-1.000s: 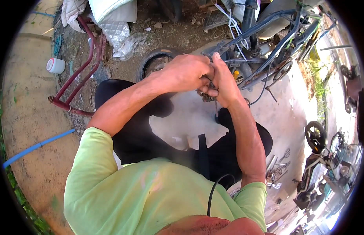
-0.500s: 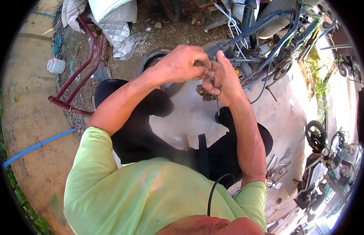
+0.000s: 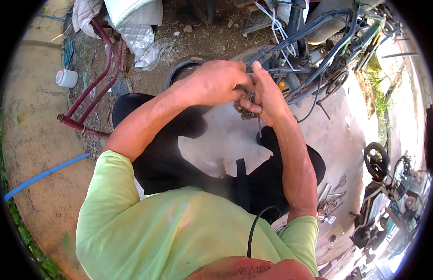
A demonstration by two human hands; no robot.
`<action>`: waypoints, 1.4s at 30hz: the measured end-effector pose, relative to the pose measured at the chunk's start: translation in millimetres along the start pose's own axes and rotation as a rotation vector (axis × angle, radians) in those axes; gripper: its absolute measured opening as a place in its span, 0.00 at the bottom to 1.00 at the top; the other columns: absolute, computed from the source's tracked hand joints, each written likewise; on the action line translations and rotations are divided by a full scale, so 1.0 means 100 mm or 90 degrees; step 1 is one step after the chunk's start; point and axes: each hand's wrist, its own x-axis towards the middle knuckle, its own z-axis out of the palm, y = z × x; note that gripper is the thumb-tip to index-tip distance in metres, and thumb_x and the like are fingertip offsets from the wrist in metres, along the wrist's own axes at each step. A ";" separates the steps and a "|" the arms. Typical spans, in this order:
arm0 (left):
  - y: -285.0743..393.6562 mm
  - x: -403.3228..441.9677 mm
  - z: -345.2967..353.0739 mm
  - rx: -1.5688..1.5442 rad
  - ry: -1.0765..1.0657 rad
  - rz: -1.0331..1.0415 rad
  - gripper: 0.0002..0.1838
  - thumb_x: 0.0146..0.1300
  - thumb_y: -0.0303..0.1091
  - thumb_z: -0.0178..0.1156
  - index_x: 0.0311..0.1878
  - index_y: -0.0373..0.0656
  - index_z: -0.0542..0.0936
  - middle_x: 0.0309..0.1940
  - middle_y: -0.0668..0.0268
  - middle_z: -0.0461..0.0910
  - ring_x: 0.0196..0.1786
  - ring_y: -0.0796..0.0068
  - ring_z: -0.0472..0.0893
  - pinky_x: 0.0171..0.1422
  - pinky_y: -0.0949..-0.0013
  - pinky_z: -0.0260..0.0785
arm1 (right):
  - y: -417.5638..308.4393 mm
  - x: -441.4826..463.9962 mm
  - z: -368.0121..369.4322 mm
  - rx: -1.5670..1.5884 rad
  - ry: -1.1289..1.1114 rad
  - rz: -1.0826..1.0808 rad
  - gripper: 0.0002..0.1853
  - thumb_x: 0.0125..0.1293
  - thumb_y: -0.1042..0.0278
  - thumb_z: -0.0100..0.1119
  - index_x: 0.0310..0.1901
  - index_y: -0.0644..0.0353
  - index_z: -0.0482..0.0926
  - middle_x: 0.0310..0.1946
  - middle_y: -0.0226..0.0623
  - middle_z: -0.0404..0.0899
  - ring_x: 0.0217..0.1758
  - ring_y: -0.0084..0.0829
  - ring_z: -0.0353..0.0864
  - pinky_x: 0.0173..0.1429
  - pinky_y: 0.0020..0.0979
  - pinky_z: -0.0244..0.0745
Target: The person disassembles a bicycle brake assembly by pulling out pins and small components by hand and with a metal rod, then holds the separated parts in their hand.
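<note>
My right hand (image 3: pixel 268 95) is curled round a small grimy metal machine part (image 3: pixel 246 112), its thumb sticking out away from me. Below the fingers, the part's rough brown body and a thin rod (image 3: pixel 259 127) show. My left hand (image 3: pixel 218 81) is closed, its fingertips bent against the top of the part beside the right fingers. Whatever the left fingertips pinch is too small and hidden to make out. Both hands are held above the pale concrete floor (image 3: pixel 216 149), between my black-trousered knees.
A stripped motorbike frame (image 3: pixel 314 60) with loose cables stands ahead on the right. Behind my left hand lies a tyre (image 3: pixel 172 74). To the left are a red tube frame (image 3: pixel 97 81), a white tub (image 3: pixel 67 78) and a blue pipe (image 3: pixel 46 175). Hand tools (image 3: pixel 330 200) lie at right.
My left hand has shifted slightly down towards me, its fingers bending more over the part. The right hand has moved only a little and still holds the part.
</note>
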 end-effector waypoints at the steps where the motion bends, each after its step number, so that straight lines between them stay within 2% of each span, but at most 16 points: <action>1: 0.01 -0.01 0.03 0.015 0.007 -0.001 0.12 0.57 0.31 0.70 0.45 0.48 0.88 0.41 0.63 0.83 0.45 0.55 0.85 0.49 0.56 0.77 | 0.01 0.00 0.01 0.000 0.006 -0.002 0.37 0.76 0.30 0.40 0.50 0.66 0.74 0.33 0.36 0.77 0.23 0.21 0.68 0.25 0.20 0.61; 5: 0.03 -0.03 0.06 0.030 0.016 0.010 0.10 0.62 0.34 0.64 0.45 0.49 0.88 0.41 0.61 0.82 0.44 0.55 0.84 0.47 0.54 0.78 | -0.01 -0.02 0.02 -0.012 0.013 -0.010 0.38 0.76 0.30 0.40 0.49 0.67 0.74 0.33 0.36 0.77 0.23 0.20 0.67 0.22 0.19 0.55; 8: 0.01 -0.04 0.07 0.042 0.041 0.046 0.08 0.63 0.35 0.63 0.43 0.49 0.87 0.39 0.63 0.81 0.41 0.56 0.84 0.43 0.54 0.78 | -0.03 0.01 -0.09 0.061 -0.078 0.012 0.30 0.75 0.35 0.49 0.52 0.61 0.71 0.39 0.35 0.74 0.25 0.22 0.71 0.24 0.19 0.63; 11: -0.02 -0.03 0.09 0.046 0.052 0.066 0.07 0.64 0.35 0.63 0.42 0.49 0.87 0.37 0.64 0.81 0.39 0.56 0.84 0.41 0.54 0.77 | -0.04 0.00 -0.08 0.076 -0.083 0.007 0.30 0.76 0.36 0.49 0.52 0.61 0.70 0.39 0.35 0.73 0.24 0.22 0.70 0.23 0.20 0.62; 14: -0.03 -0.02 0.10 0.032 0.042 0.055 0.08 0.64 0.35 0.63 0.43 0.49 0.87 0.38 0.63 0.81 0.40 0.55 0.84 0.43 0.54 0.77 | -0.05 -0.02 -0.01 0.081 -0.028 -0.001 0.28 0.76 0.36 0.49 0.50 0.60 0.70 0.37 0.35 0.73 0.23 0.22 0.69 0.21 0.20 0.58; 17: -0.08 -0.01 0.12 -0.016 0.056 0.050 0.08 0.63 0.34 0.67 0.43 0.45 0.86 0.41 0.63 0.82 0.41 0.55 0.84 0.43 0.57 0.77 | -0.05 -0.03 -0.07 0.078 -0.068 0.012 0.27 0.76 0.36 0.49 0.48 0.58 0.70 0.35 0.34 0.73 0.23 0.22 0.69 0.20 0.19 0.54; 20: -0.12 0.02 0.12 -0.062 0.072 0.043 0.08 0.64 0.35 0.66 0.43 0.43 0.86 0.39 0.61 0.82 0.43 0.55 0.84 0.45 0.58 0.76 | 0.01 0.02 -0.11 0.100 -0.066 0.005 0.26 0.76 0.37 0.49 0.47 0.58 0.71 0.34 0.34 0.74 0.24 0.23 0.71 0.19 0.19 0.51; 23: -0.12 0.03 0.11 -0.112 0.085 0.030 0.08 0.64 0.34 0.66 0.42 0.41 0.85 0.36 0.60 0.81 0.42 0.58 0.84 0.45 0.61 0.76 | 0.02 0.02 -0.12 0.104 -0.072 0.001 0.26 0.78 0.39 0.47 0.48 0.61 0.73 0.35 0.37 0.78 0.24 0.22 0.71 0.19 0.20 0.52; 26: -0.13 0.05 -0.01 -0.148 0.071 -0.057 0.08 0.64 0.33 0.66 0.43 0.40 0.86 0.35 0.61 0.82 0.40 0.64 0.83 0.45 0.64 0.75 | 0.00 -0.02 -0.08 0.055 -0.035 -0.047 0.23 0.79 0.46 0.49 0.48 0.63 0.76 0.38 0.42 0.82 0.24 0.19 0.70 0.20 0.20 0.53; 27: -0.14 0.04 -0.02 -0.182 0.084 -0.086 0.08 0.66 0.33 0.66 0.44 0.39 0.86 0.35 0.64 0.83 0.39 0.72 0.83 0.46 0.67 0.74 | 0.00 -0.03 -0.08 0.030 -0.025 -0.071 0.21 0.80 0.49 0.49 0.48 0.64 0.76 0.38 0.41 0.82 0.23 0.19 0.69 0.20 0.19 0.54; 30: -0.14 0.04 -0.04 -0.309 0.068 -0.182 0.08 0.67 0.32 0.66 0.44 0.38 0.86 0.36 0.64 0.84 0.39 0.75 0.82 0.46 0.68 0.74 | 0.00 -0.06 -0.07 -0.012 0.000 -0.120 0.17 0.79 0.56 0.51 0.47 0.65 0.77 0.38 0.41 0.83 0.23 0.17 0.66 0.21 0.18 0.54; 32: -0.14 0.04 -0.03 -0.284 0.096 -0.150 0.08 0.68 0.32 0.65 0.43 0.37 0.86 0.35 0.65 0.85 0.38 0.77 0.82 0.45 0.70 0.73 | 0.00 -0.06 -0.07 0.004 0.008 -0.121 0.15 0.78 0.58 0.56 0.46 0.64 0.77 0.37 0.41 0.84 0.23 0.15 0.67 0.21 0.19 0.54; 37: -0.17 0.02 0.04 -0.141 0.188 -0.032 0.09 0.70 0.34 0.65 0.43 0.37 0.86 0.31 0.68 0.84 0.37 0.80 0.80 0.43 0.70 0.73 | 0.01 -0.04 -0.10 0.014 0.018 -0.095 0.13 0.77 0.60 0.56 0.46 0.64 0.77 0.38 0.40 0.84 0.23 0.14 0.65 0.22 0.19 0.54; 40: -0.18 0.04 0.03 -0.316 0.164 -0.179 0.10 0.70 0.35 0.66 0.42 0.38 0.86 0.27 0.73 0.80 0.33 0.83 0.76 0.39 0.72 0.70 | 0.02 -0.02 -0.11 0.069 0.015 -0.096 0.11 0.76 0.62 0.57 0.46 0.63 0.77 0.38 0.40 0.84 0.22 0.15 0.65 0.22 0.19 0.54; 42: -0.17 0.04 0.00 -0.375 0.162 -0.219 0.10 0.70 0.37 0.66 0.43 0.39 0.87 0.27 0.76 0.78 0.32 0.86 0.74 0.36 0.75 0.67 | 0.03 -0.01 -0.12 0.108 0.001 -0.107 0.10 0.75 0.63 0.57 0.46 0.62 0.77 0.39 0.41 0.85 0.22 0.15 0.65 0.22 0.18 0.54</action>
